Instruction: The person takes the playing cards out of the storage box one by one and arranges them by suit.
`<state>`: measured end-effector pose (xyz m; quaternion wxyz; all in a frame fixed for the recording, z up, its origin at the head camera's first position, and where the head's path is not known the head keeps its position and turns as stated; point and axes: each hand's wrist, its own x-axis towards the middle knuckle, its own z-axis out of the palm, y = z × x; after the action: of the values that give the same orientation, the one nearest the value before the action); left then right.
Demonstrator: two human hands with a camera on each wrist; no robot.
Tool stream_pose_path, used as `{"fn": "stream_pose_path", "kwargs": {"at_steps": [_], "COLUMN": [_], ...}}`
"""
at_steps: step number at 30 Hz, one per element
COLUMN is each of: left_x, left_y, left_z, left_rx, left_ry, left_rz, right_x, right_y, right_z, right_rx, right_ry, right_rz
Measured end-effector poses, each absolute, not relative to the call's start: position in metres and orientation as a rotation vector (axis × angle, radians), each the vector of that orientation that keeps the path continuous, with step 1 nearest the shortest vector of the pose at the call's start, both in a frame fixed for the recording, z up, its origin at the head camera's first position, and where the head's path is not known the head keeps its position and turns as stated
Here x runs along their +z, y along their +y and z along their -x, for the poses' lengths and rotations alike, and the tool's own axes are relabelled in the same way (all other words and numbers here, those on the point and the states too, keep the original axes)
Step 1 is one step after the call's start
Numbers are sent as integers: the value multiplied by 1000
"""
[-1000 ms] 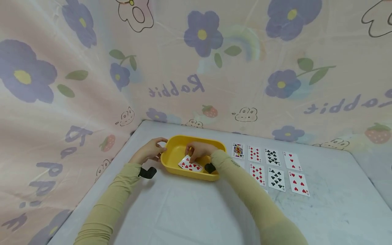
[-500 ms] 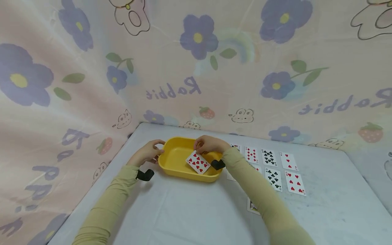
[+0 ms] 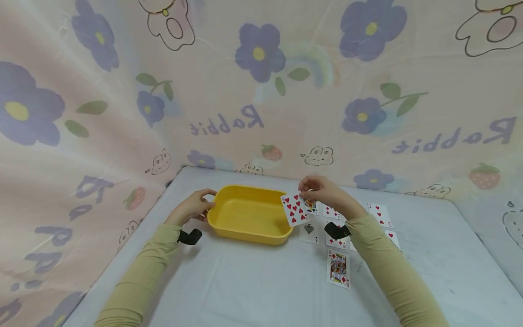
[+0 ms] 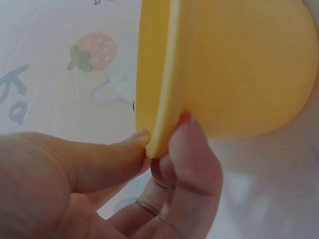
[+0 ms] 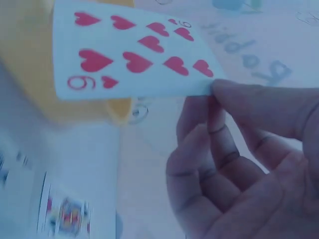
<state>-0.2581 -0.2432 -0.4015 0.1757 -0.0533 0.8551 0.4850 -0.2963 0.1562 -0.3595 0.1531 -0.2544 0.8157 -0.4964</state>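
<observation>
My left hand (image 3: 192,206) pinches the left end of a yellow plastic basin (image 3: 249,236) by its rim. In the left wrist view, the thumb presses the inner side of the basin's rim (image 4: 167,99) and curled fingers lie outside. My right hand (image 3: 323,188) pinches a hearts playing card (image 3: 294,209) by one corner between thumb and fingers. The card is raised at the basin's right end, face toward the head camera, overlapping the rim in that view. In the right wrist view, the card (image 5: 134,42) bends slightly, and the other fingers curl loosely below it.
Face-up cards lie in rows right of the basin, partly hidden by my right arm: an ace of spades (image 3: 309,230), a face card (image 3: 312,207), a hearts card (image 3: 380,215). A king of diamonds (image 3: 338,268) lies nearer. A printed curtain (image 3: 229,145) stands behind the white table (image 3: 245,286).
My right hand has lifted the hearts card out of the basin and carried it right, past the right rim. The left hand stays on the basin's left end. The head view has shifted slightly.
</observation>
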Motion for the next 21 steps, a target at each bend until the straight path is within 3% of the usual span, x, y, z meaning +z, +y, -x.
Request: {"fn": "stream_pose_path", "kwargs": {"at_steps": [21], "left_x": [-402], "left_y": [-243], "left_z": [259], "left_rx": [1375], "left_ry": [2428], "left_rz": [135], "right_x": [-379], "right_y": [319], "right_z": [207], "right_rx": [-1349], "right_ry": [2519], "right_rz": [315]}}
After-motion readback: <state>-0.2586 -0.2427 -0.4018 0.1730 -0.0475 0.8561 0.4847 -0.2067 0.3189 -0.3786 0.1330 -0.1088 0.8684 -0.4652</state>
